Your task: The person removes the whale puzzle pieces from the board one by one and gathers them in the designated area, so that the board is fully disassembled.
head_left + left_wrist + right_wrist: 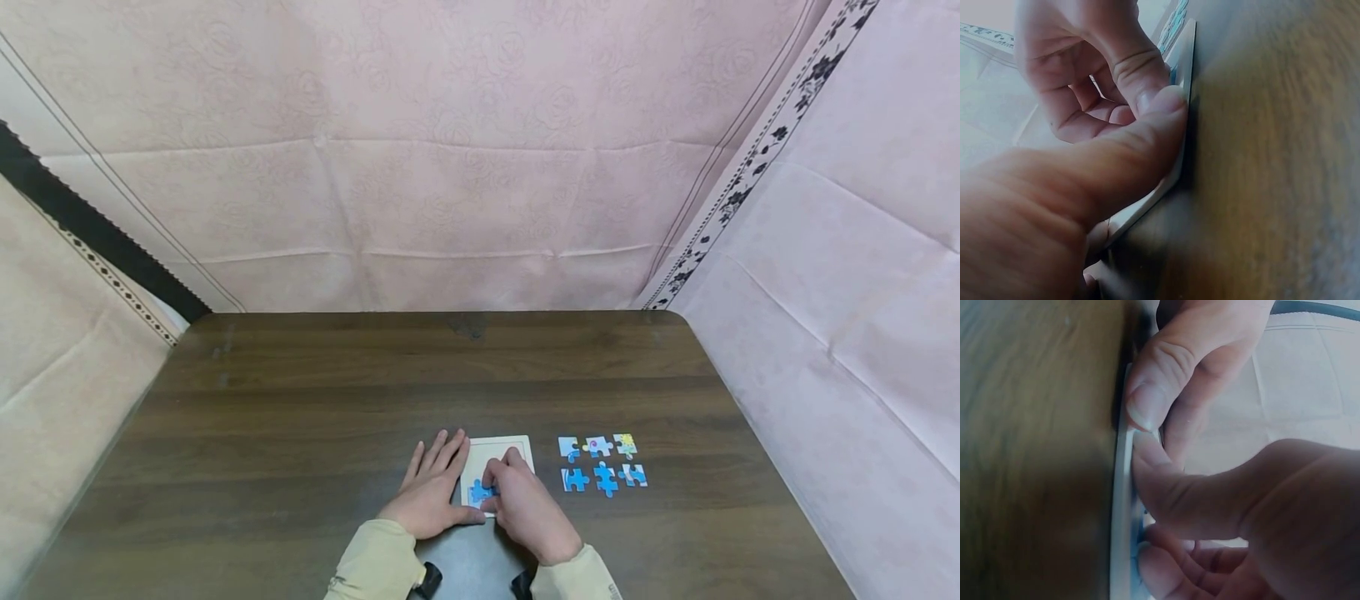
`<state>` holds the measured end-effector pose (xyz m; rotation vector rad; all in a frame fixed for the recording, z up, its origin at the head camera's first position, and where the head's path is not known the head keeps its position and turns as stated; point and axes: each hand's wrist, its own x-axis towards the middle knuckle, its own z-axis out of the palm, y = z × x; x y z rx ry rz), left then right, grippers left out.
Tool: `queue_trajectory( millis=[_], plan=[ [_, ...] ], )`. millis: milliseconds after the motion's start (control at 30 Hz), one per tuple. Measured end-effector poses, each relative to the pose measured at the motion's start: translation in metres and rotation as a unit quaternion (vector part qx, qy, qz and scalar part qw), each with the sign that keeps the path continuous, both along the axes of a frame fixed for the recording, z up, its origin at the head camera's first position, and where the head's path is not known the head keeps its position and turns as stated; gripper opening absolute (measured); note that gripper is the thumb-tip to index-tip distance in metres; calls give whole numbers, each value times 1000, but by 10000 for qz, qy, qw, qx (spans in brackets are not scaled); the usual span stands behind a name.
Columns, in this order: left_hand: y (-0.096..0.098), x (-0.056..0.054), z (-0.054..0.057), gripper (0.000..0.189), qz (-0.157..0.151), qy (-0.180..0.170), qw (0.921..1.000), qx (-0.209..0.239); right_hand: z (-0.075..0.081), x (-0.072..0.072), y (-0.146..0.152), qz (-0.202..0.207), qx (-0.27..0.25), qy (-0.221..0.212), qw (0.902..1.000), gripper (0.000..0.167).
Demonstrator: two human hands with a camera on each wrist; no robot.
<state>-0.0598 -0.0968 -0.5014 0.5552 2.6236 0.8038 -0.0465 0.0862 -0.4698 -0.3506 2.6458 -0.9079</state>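
Reaching in from the near side in pale sleeves (378, 557), bending to close handwork. Laying the left hand (429, 498) flat with straight, spread fingers along the left side of a square white puzzle tray (498, 442), and stretching its thumb to the near edge. Curling thumb and fingers of the right hand (532, 512) round a blue jigsaw piece (477, 492) in the tray's near left corner. Bringing thumb tips together at the near rim, touching or nearly so. Turning, by the look of it, on that narrow space between the hands: touching the piece with the right, flanking it on the left. Covering part of it, leaving its long axis impossible to tell. Passing rightward to 6 loose jigsaw pieces (606, 480) in 2 rows of 3, nearer to the right hand. Stretching farther across a dark wood-grain table (300, 433), ending at a pinkish floral cloth (480, 200).
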Motion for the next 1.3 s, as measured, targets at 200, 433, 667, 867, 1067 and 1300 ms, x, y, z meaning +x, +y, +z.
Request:
queue_trajectory(
  millis=[200, 433, 667, 867, 1067, 1300],
  plan=[
    [1, 1, 4, 105, 17, -78, 9999, -95, -1, 1, 1, -17, -104, 31, 9999, 20],
    [1, 0, 2, 107, 42, -93, 9999, -73, -2, -1, 3, 127, -182, 217, 9995, 17],
    [0, 1, -6, 106, 53, -22, 10000, -62, -4, -1, 7, 150, -379, 173, 9990, 18],
    [-1, 1, 1, 105, -30, -41, 9999, -99, -5, -2, 7, 39, -573, 186, 9982, 17],
    [-1, 1, 6, 105, -66, -6, 9999, -108, -8, -1, 7, -31, -1067, 288, 9939, 21],
    [-1, 2, 7, 104, -66, -27, 10000, -13, -11, 0, 7, -223, -1466, 82, 9889, 18]
  ],
)
